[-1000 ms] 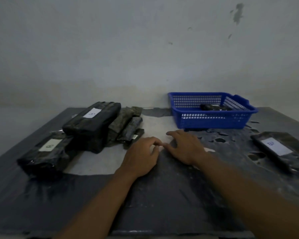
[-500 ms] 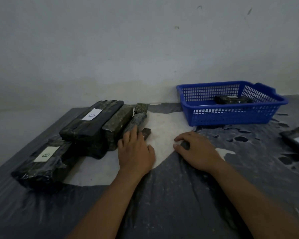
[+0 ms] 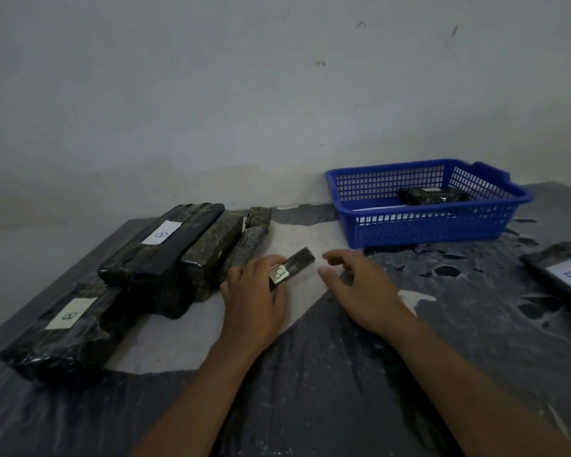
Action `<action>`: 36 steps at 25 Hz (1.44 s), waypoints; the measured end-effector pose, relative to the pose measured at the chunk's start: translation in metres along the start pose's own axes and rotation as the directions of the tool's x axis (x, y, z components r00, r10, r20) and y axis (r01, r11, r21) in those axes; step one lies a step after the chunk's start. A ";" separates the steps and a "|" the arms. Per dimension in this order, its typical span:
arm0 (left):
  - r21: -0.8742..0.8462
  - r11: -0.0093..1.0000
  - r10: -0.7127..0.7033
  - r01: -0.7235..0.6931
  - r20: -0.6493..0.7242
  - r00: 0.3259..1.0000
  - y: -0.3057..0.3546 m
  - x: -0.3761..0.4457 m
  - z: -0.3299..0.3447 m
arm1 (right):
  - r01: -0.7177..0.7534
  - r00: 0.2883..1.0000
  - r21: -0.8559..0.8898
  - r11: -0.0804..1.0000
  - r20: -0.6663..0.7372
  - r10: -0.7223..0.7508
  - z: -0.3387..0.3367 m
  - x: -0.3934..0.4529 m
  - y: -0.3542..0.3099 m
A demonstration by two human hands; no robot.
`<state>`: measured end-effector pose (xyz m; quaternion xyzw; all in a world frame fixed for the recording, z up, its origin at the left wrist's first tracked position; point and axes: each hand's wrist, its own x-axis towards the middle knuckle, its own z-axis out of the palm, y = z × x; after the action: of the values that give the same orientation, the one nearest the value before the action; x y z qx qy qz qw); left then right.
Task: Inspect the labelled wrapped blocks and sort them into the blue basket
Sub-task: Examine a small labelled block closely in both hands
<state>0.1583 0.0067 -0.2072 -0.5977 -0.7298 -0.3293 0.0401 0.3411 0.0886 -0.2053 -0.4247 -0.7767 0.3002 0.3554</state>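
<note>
Head view shows our left hand pinching a small wrapped block by its near, labelled end, fingers curled round it while the far end juts out past the fingertips toward the blue basket. Our right hand hovers just beside it, fingers loosely spread and holding nothing. We judge the block light and stiff enough for one hand, though its glossy wrap looks slippery, so a grip across the narrow sides near the middle should serve better than one at the end. Left of our left hand lies the pile of larger blocks, close enough to brush with the wrist. Ahead and right of our right hand the basket is open-topped with one block inside and room beside it; we would have to lift over its near rim. Between hands and basket the table is bare.
</note>
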 end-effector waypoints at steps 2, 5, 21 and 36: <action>-0.180 0.977 0.122 -0.119 0.006 0.993 0.003 -0.001 0.002 | -0.067 0.997 0.330 0.942 -0.010 0.074 -0.001 -0.001 -0.011; -0.297 0.928 0.237 -0.223 0.013 0.971 0.003 0.001 0.005 | -0.142 0.990 0.633 0.761 0.078 0.119 0.000 -0.001 -0.017; -0.822 0.469 -0.159 0.324 0.283 0.946 -0.005 0.017 -0.005 | -0.356 0.933 0.708 0.610 0.236 0.271 0.010 0.010 -0.028; -0.878 0.317 -0.136 0.357 0.331 0.934 -0.009 0.019 -0.007 | -0.273 0.960 0.727 0.630 0.168 0.223 0.013 0.009 -0.018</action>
<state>0.1431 0.0182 -0.1972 -0.4248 -0.4978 -0.6242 -0.4268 0.3189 0.0865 -0.1964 -0.3357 -0.5311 0.6493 0.4285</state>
